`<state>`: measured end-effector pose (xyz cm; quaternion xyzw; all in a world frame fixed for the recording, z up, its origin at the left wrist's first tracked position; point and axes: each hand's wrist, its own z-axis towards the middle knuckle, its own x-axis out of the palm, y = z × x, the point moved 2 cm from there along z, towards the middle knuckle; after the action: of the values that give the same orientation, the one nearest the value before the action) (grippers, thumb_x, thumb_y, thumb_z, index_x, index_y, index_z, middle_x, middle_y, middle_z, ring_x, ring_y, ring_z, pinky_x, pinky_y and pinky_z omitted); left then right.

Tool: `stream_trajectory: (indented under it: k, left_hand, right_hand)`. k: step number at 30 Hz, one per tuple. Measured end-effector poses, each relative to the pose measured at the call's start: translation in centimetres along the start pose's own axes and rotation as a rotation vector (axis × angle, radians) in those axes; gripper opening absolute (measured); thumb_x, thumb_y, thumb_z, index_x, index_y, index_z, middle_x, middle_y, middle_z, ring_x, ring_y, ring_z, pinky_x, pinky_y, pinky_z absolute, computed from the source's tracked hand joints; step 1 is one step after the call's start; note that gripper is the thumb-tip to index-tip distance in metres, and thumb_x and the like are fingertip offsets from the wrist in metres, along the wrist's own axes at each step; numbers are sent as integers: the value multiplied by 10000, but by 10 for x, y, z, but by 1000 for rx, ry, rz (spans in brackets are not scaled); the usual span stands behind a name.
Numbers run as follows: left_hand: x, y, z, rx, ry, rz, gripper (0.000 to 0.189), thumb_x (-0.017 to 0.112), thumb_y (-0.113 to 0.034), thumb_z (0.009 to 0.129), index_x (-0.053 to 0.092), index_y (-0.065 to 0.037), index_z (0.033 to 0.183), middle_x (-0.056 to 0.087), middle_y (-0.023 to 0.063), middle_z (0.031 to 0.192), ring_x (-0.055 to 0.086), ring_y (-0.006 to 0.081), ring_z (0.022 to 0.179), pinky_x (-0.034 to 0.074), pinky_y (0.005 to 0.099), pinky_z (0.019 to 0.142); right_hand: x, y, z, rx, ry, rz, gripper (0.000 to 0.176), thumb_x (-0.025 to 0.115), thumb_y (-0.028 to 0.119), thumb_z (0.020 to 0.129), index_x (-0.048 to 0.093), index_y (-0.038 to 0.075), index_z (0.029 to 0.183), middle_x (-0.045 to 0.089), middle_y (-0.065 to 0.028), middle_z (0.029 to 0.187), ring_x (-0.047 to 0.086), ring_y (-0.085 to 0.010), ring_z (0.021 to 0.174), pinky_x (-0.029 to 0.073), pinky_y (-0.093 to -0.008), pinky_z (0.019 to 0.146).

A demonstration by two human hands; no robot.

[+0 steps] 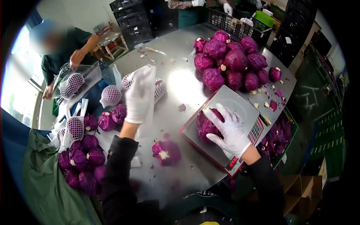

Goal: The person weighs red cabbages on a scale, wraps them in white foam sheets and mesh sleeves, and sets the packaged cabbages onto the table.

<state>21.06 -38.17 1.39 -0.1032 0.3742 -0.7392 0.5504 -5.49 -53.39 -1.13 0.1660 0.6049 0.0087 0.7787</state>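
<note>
My left hand [137,103], in a white glove, is raised over the table with its fingers closed on a white foam net sleeve [149,84] that hangs down limp; motion blurs it. Under my gloved right hand [230,131] is a red cabbage [205,126] on the kitchen-type scale [234,99], with my fingers spread over its side and top. The scale's red digits [232,163] are lit. A loose red cabbage [167,153], cut stem showing, lies on the metal table between my arms. Netted cabbages [160,90] sit behind my left hand.
A large pile of red cabbages [234,60] stands at the back, with leaf and stem scraps beside it. More cabbages [86,157] lie at left near netted ones [75,127]. A co-worker [67,56] handles a netted cabbage at far left. A crate of leaves [279,137] stands at right.
</note>
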Motion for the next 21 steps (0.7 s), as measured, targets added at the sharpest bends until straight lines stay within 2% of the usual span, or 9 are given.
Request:
stream_trajectory:
  k: [2, 5, 8, 9, 11, 14, 18, 19, 21]
  left_hand:
    - [-9, -28, 13, -368, -36, -330, 171, 561, -21, 957, 586, 5, 1125, 665, 66, 1030, 627, 101, 924, 522, 241, 790]
    - [-2, -80, 17, -508, 38, -582, 209, 592, -39, 936, 536, -5, 1134, 648, 54, 1003, 634, 105, 863, 533, 227, 745]
    - [41, -94, -5, -303, 254, -601, 555, 644, -2, 844, 436, -98, 1350, 518, 72, 1301, 529, 177, 1151, 463, 316, 963]
    - [58, -111, -15, -358, 291, -736, 532, 684, -37, 820, 497, -103, 1314, 509, 58, 1301, 505, 167, 1165, 417, 331, 1010]
    - [76, -97, -19, -314, 320, -316, 318, 694, -56, 848, 582, -70, 1146, 573, 27, 1140, 534, 120, 1039, 450, 281, 901]
    - [76, -110, -16, -505, 377, -809, 179, 699, -99, 890, 594, -65, 1031, 609, -18, 969, 553, 56, 853, 455, 209, 750]
    - [82, -122, -20, -372, 334, -702, 115, 691, -81, 896, 602, -60, 966, 605, -30, 866, 559, 50, 793, 472, 213, 700]
    - [79, -119, -19, -413, 404, -598, 100, 684, -69, 899, 601, -49, 952, 608, -20, 843, 573, 49, 768, 483, 206, 677]
    - [81, -112, -21, -481, 378, -620, 103, 677, -35, 886, 594, 2, 934, 646, 45, 862, 615, 91, 656, 518, 230, 552]
  right_hand:
    - [-11, 2, 1, 3, -50, -19, 699, 653, 406, 852, 401, 166, 1458, 385, -204, 1419, 435, -421, 1232, 328, -528, 1052]
    - [-27, 1, 8, -26, -347, 347, 624, 718, 176, 820, 476, 66, 1384, 540, -185, 1259, 534, -342, 1142, 434, -380, 977]
    - [-47, 20, 29, 153, -326, 1121, 448, 681, 176, 901, 554, 18, 1300, 632, -65, 1098, 593, -149, 1008, 478, -285, 885]
    - [-49, 29, 36, 159, -305, 1313, 395, 673, 170, 913, 581, 12, 1263, 637, -32, 1072, 583, -103, 969, 479, -256, 858]
    - [-53, 32, 40, 97, -342, 1449, 272, 664, 141, 922, 643, -1, 1153, 656, 20, 993, 579, -35, 874, 485, -213, 796]
    - [-65, 26, 33, 183, -338, 1417, 234, 656, 120, 917, 665, -17, 1107, 678, -2, 975, 600, -50, 847, 486, -213, 766]
    - [-68, 24, 26, 337, -230, 1167, 271, 566, 215, 984, 655, -40, 1008, 657, 8, 914, 581, -49, 824, 470, -224, 722]
    - [-62, 30, 25, 271, -370, 1445, 290, 534, 246, 1002, 657, -15, 974, 663, -2, 891, 600, -76, 790, 478, -244, 703]
    - [-57, 24, 21, 248, -178, 1775, 245, 538, 216, 998, 650, 5, 1050, 683, -41, 936, 654, -135, 845, 526, -287, 788]
